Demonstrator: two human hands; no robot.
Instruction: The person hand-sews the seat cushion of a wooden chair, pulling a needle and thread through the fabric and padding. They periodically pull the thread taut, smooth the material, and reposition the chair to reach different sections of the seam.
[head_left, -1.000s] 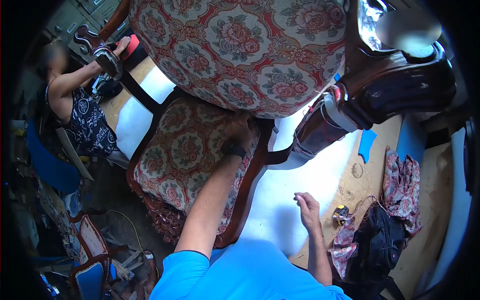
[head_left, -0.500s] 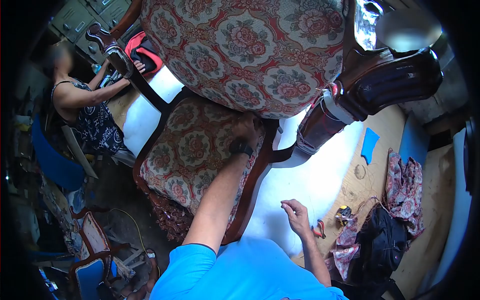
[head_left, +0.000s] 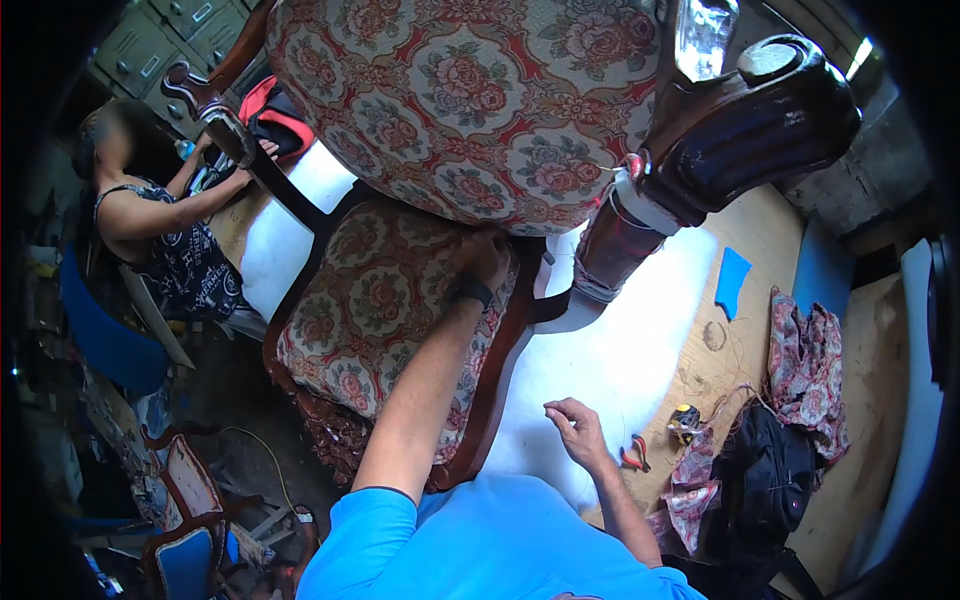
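Observation:
A carved dark-wood armchair with floral upholstery stands in front of me. My left hand (head_left: 482, 258), with a dark watch on its wrist, reaches to the rear of the seat (head_left: 380, 290). It touches the fabric just under the padded backrest (head_left: 470, 90), and its fingers are mostly hidden there. Over the white padding sheet (head_left: 560, 375), right of the chair, my right hand (head_left: 580, 432) is held with thumb and fingertips pinched together. Whatever lies between those fingertips is too small to make out. Orange-handled pliers (head_left: 636, 455) lie beside this hand.
A tape measure (head_left: 685, 420), floral fabric scraps (head_left: 805, 370), a blue piece (head_left: 733, 283) and a black bag (head_left: 760, 480) lie on the wooden table (head_left: 695, 370). The armrest (head_left: 760, 140) juts out at right. Another person (head_left: 165, 220) works at far left. A chair frame (head_left: 190, 500) stands lower left.
The view has shifted slightly, so the chair sits a little further left. My right hand has moved slightly left, still pinched. My left hand stays at the rear of the seat.

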